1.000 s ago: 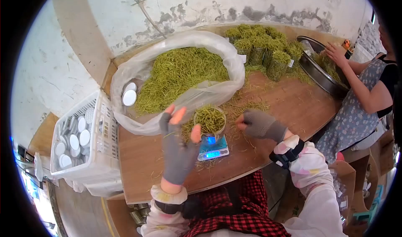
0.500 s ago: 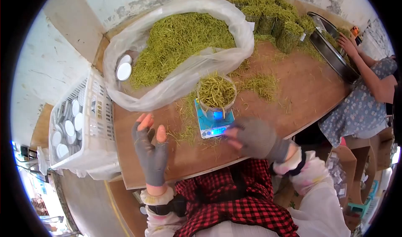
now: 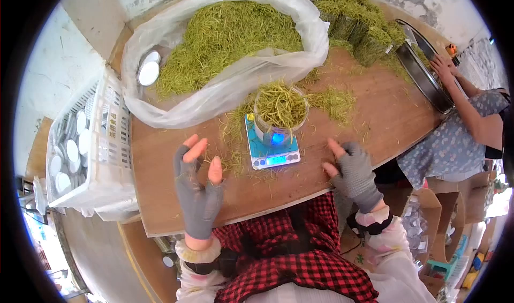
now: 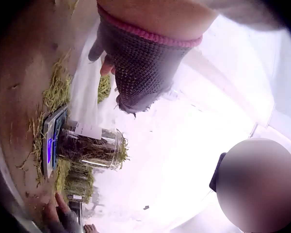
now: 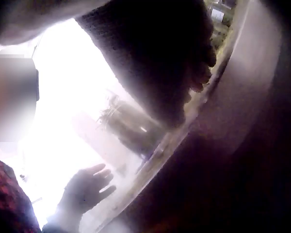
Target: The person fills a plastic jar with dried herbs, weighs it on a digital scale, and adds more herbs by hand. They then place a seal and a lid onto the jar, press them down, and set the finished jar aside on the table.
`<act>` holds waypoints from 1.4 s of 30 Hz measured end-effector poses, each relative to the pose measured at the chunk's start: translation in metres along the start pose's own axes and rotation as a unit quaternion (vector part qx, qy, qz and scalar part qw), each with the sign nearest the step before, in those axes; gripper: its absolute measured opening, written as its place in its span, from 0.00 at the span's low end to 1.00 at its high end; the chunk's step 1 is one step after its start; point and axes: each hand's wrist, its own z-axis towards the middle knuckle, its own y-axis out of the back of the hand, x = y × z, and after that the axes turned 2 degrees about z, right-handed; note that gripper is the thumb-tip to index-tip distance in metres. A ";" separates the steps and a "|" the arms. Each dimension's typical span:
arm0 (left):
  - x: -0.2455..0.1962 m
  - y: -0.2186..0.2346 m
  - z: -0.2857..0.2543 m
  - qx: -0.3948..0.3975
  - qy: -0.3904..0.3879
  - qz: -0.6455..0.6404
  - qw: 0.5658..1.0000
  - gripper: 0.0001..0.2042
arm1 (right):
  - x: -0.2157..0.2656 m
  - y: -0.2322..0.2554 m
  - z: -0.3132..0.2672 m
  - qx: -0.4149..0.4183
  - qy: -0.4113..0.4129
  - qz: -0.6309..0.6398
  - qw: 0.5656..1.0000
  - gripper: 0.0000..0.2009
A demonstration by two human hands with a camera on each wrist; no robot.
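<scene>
A clear jar heaped with dried yellow-green plant strands stands upright on a small digital scale with a lit blue display. In the left wrist view the same jar shows a white label on its side. My left hand, in a grey fingerless glove, hovers left of the scale, fingers loosely bent and holding nothing. On the scale's other side is my right hand, gloved alike, relaxed and apart from the jar. The right wrist view is dark and washed out, with the jar beyond the right hand.
Behind the scale lies a large plastic bag with a heap of strands and white lids. Several filled jars stand at the back right. Left is a white basket of lids. Another person's hands work at a metal basin.
My right hand reached in to the scale's front, then drew back right. My left hand moved away from the jar to the lower left. The view has tilted down.
</scene>
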 end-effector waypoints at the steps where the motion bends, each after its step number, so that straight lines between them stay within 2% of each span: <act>1: -0.001 0.000 -0.001 0.004 -0.008 0.027 1.000 0.19 | -0.003 0.001 -0.002 -0.025 -0.019 0.037 0.999 0.31; 3: -0.001 -0.001 -0.001 0.005 -0.008 0.018 1.000 0.19 | -0.002 0.001 -0.004 -0.050 -0.039 0.074 0.995 0.31; 5: -0.003 -0.001 0.001 0.009 -0.015 0.013 1.000 0.18 | 0.008 -0.004 -0.002 -0.071 0.000 0.099 0.993 0.31; 9: -0.009 0.000 0.007 0.028 -0.019 0.022 0.999 0.21 | 0.018 0.000 0.007 -0.100 -0.008 0.124 0.987 0.31; 11: -0.012 0.000 0.008 0.032 -0.024 0.022 0.999 0.22 | 0.022 0.011 0.013 -0.096 -0.084 0.173 0.977 0.31; 13: -0.017 0.001 0.009 0.059 -0.067 0.031 0.995 0.25 | 0.018 0.014 0.020 -0.106 -0.078 0.209 0.969 0.29; 14: -0.022 0.000 0.010 0.060 -0.068 0.033 0.995 0.25 | 0.014 0.016 0.025 -0.116 -0.069 0.244 0.960 0.26; 15: -0.029 -0.003 0.013 0.054 -0.100 0.042 0.993 0.26 | 0.008 0.019 0.034 -0.117 -0.069 0.246 0.960 0.26; 17: -0.040 -0.012 0.021 0.049 -0.139 0.051 0.988 0.27 | -0.005 0.032 0.061 -0.118 0.020 0.313 0.942 0.19; 18: -0.046 -0.018 0.026 0.053 -0.183 0.079 0.979 0.27 | -0.001 0.040 0.077 -0.110 -0.013 0.379 0.919 0.14; 19: -0.050 -0.024 0.031 0.055 -0.226 0.107 0.967 0.27 | 0.003 0.051 0.092 -0.116 -0.010 0.377 0.919 0.14; 20: -0.055 -0.030 0.036 0.051 -0.231 0.106 0.966 0.27 | 0.006 0.061 0.107 -0.060 -0.042 0.433 0.899 0.15; 21: -0.060 -0.036 0.042 0.055 -0.271 0.109 0.955 0.26 | 0.009 0.068 0.121 -0.003 -0.071 0.485 0.872 0.16; 22: -0.063 -0.042 0.047 0.060 -0.310 0.112 0.942 0.26 | 0.011 0.070 0.133 -0.006 -0.065 0.483 0.873 0.16; 24: -0.068 -0.052 0.053 0.051 -0.322 0.117 0.938 0.25 | 0.018 0.068 0.154 0.027 -0.001 0.482 0.876 0.18; 25: -0.069 -0.057 0.055 0.050 -0.332 0.121 0.934 0.24 | 0.027 0.074 0.164 0.026 0.004 0.483 0.875 0.18; 27: -0.069 -0.063 0.057 0.041 -0.330 0.127 0.934 0.21 | 0.043 0.091 0.180 0.163 -0.068 0.454 0.873 0.18; 28: -0.068 -0.063 0.057 0.058 -0.324 0.158 0.931 0.20 | 0.041 0.082 0.186 0.161 -0.067 0.456 0.873 0.18; 30: -0.070 -0.064 0.058 0.072 -0.322 0.190 0.925 0.18 | 0.033 0.051 0.199 0.140 0.007 0.520 0.843 0.16; 31: -0.071 -0.065 0.058 0.071 -0.320 0.206 0.922 0.16 | 0.033 0.048 0.202 0.138 0.008 0.520 0.843 0.16; 33: -0.072 -0.065 0.057 0.067 -0.318 0.221 0.920 0.15 | 0.034 0.043 0.205 0.071 0.048 0.488 0.868 0.14; 34: -0.073 -0.065 0.057 0.074 -0.314 0.238 0.916 0.14 | 0.033 0.039 0.206 0.071 0.050 0.487 0.869 0.14; 36: -0.074 -0.065 0.059 0.076 -0.313 0.254 0.912 0.13 | 0.029 0.035 0.209 -0.051 0.138 0.404 0.903 0.12; 37: -0.075 -0.066 0.059 0.076 -0.311 0.257 0.912 0.13 | 0.029 0.041 0.209 -0.051 0.139 0.403 0.903 0.12; 39: -0.076 -0.065 0.059 0.078 -0.307 0.258 0.913 0.12 | 0.027 0.056 0.208 -0.051 -0.013 0.471 0.881 0.11; 42: -0.080 -0.062 0.059 0.097 -0.295 0.262 0.914 0.12 | -0.001 0.070 0.209 -0.081 -0.004 0.454 0.887 0.11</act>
